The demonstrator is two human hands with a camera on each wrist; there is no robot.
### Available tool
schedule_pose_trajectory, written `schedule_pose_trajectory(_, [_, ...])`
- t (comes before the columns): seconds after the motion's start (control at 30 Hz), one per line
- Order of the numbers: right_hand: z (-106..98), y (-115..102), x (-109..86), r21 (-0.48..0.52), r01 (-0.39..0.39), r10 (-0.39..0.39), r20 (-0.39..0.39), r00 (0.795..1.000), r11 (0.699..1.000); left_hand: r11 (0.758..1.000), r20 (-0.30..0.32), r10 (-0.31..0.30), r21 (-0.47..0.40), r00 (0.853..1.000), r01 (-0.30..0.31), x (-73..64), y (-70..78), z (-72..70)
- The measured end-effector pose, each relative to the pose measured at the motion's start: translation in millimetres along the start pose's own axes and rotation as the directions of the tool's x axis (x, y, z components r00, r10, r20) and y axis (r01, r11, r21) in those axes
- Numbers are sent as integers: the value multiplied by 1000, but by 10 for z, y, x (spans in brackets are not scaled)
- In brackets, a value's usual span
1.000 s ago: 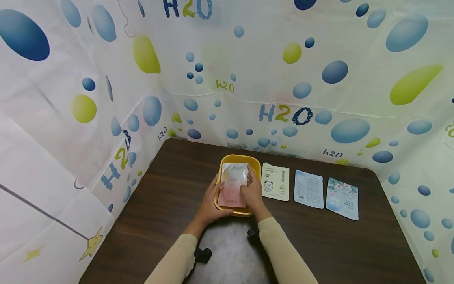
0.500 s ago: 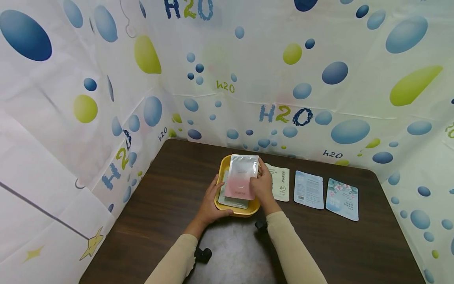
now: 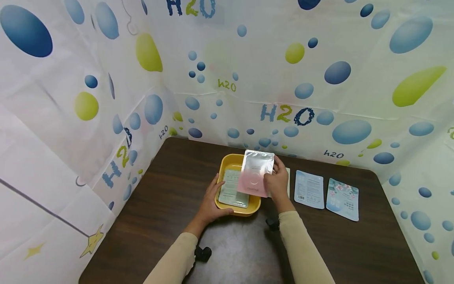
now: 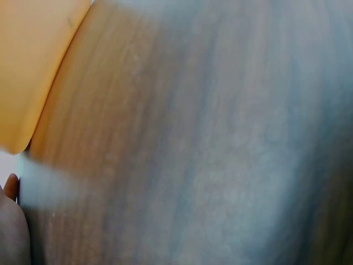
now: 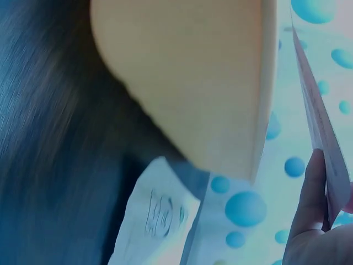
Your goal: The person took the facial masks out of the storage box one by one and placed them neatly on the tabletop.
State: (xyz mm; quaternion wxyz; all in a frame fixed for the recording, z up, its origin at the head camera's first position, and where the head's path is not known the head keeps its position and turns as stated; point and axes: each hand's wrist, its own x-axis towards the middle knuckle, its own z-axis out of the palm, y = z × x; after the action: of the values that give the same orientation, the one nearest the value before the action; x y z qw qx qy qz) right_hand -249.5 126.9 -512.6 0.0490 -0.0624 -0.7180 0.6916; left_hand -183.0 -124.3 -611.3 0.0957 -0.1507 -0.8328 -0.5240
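My right hand (image 3: 278,183) pinches a pink and silver face mask packet (image 3: 253,169) by its right edge, over the right side of a yellow plastic tray (image 3: 232,159). In the right wrist view this packet (image 5: 321,130) shows nearly edge-on between thumb and fingers. My left hand (image 3: 211,203) grips the tray's near left corner, fingers on the left rim and thumb along the front. Inside the tray lies a pale green packet (image 3: 233,189), partly covered by the pink one. Only a little of my left hand (image 4: 14,232) shows in the left wrist view.
Right of the tray lies a cream packet (image 3: 289,185), mostly hidden by my right hand. Farther right are a light blue packet (image 3: 309,189) and a blue floral packet (image 3: 342,199), side by side on the dark wooden table (image 3: 170,173). A patterned curtain (image 3: 248,67) borders the back.
The pink packet has risen out of the tray and moved right with my right hand, uncovering the pale green packet. My left hand has stayed on the tray.
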Motion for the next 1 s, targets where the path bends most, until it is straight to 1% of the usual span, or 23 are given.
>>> schedule_pose_trajectory(0.1, [-118,3,23,31,-15,16,-10,1000,999,1000,4,-17,4,1000,17,0,2,3])
schedule_pose_trajectory(0.23, [-292,7,55,49,-46,48,-48,998,998,1000,7,-27,4,1000,27,-5,13,0])
schedule_pose_trajectory(0.33, [-413,17,79,37,-65,68,-80,995,997,1000,7,-19,1,1000,19,-4,21,-4])
schedule_pose_trajectory(0.53, [-582,64,121,-9,-102,100,-110,989,995,1000,5,-10,9,1000,10,-4,10,-3])
schedule_pose_trajectory(0.63, [-635,115,137,-17,-118,115,-105,988,993,1000,6,-3,19,1000,2,-6,-5,-3])
schedule_pose_trajectory(0.73, [-674,172,137,-16,-146,145,-80,986,989,1000,7,6,26,1000,-6,-7,-14,-4])
schedule_pose_trajectory(1.0, [-786,310,101,-37,-224,223,-29,974,974,1000,11,0,18,1000,0,-8,8,-16])
